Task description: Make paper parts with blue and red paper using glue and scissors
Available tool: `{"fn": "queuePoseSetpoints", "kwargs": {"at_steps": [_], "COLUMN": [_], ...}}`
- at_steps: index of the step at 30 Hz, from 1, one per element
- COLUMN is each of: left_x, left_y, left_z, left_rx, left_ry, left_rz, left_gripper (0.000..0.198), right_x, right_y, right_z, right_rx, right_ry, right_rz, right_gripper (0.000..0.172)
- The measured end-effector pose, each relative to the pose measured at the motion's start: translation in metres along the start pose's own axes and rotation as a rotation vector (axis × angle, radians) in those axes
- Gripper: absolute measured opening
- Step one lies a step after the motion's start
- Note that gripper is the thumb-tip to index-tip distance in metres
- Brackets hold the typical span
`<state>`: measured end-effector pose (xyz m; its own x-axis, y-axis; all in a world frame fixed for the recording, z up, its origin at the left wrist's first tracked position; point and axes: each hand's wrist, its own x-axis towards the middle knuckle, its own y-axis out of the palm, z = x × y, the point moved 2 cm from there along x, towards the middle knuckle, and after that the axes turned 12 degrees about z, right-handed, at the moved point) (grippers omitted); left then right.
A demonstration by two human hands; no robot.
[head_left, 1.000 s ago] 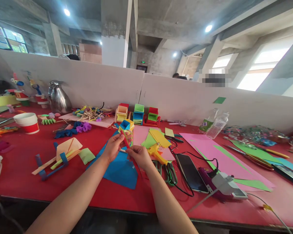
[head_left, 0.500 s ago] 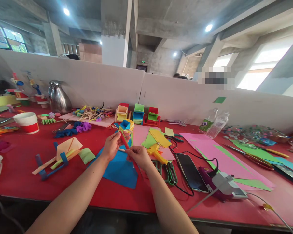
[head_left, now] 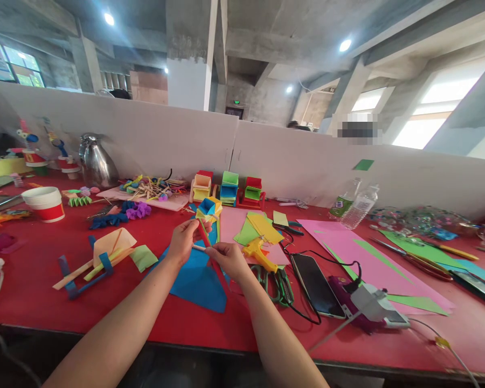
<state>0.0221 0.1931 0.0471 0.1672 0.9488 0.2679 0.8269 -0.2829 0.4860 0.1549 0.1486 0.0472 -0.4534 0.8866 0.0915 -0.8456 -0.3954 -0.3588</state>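
Note:
My left hand (head_left: pixel 185 241) pinches the upper part of a red paper strip (head_left: pixel 204 233). Lower down, my right hand (head_left: pixel 227 258) is closed on the same strip, its tail hanging below the fingers. A short white stick (head_left: pixel 199 247) juts left from the right fingertips; whether they grip it too I cannot tell. Under both hands lies a blue paper sheet (head_left: pixel 200 291). Just beyond my left fingers stands a small blue and yellow paper box piece (head_left: pixel 210 209). Close to my right hand rests a yellow glue gun (head_left: pixel 260 254).
Three stacked paper box models (head_left: pixel 229 188) stand at the back partition. On the right are green-handled scissors (head_left: pixel 283 288), a phone (head_left: pixel 318 284), a purple power strip (head_left: pixel 358 307) with cables, and plastic bottles (head_left: pixel 359 207). Leftward sit a paper frame piece (head_left: pixel 105 264), paper cups (head_left: pixel 46 203) and a steel jug (head_left: pixel 98 161).
Both hands keep their hold on the red strip and have shifted only slightly. The strip's lower tail has swung a little, and the white stick shows a bit more to the left.

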Motion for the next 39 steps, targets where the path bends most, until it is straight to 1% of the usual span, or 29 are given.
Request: {"fn": "queuePoseSetpoints", "kwargs": {"at_steps": [3,7,10,15,21,28,33,39], "left_x": [-0.001,-0.004,-0.004,-0.005,-0.007,-0.005,-0.006,-0.005], "left_y": [0.003,0.009,0.010,0.009,0.013,0.012,0.014,0.012], "left_z": [0.001,0.001,0.001,0.002,0.008,0.011,0.013,0.014], "left_rx": [-0.013,-0.005,0.029,0.024,0.033,0.055,0.086,0.102], "left_ry": [-0.032,-0.090,-0.098,-0.105,-0.187,-0.167,-0.213,-0.183], "left_rz": [0.042,0.121,0.123,0.131,0.249,0.239,0.292,0.246], "left_gripper": [0.024,0.025,0.022,0.021,0.026,0.030,0.033,0.030], "right_x": [0.001,0.002,0.001,0.001,0.002,0.004,0.006,0.008], "right_y": [-0.002,-0.004,-0.004,-0.002,-0.005,-0.004,-0.005,-0.004], "right_z": [-0.002,-0.004,-0.002,0.001,0.000,-0.003,-0.007,-0.010], "right_rx": [-0.021,-0.011,-0.006,0.010,0.015,0.054,0.086,0.085], "right_ry": [-0.009,-0.009,-0.019,-0.029,-0.037,-0.020,-0.040,-0.041], "right_rz": [-0.050,-0.077,-0.084,-0.093,-0.154,-0.155,-0.181,-0.128], "right_gripper": [0.035,0.034,0.034,0.032,0.032,0.035,0.035,0.030]}}
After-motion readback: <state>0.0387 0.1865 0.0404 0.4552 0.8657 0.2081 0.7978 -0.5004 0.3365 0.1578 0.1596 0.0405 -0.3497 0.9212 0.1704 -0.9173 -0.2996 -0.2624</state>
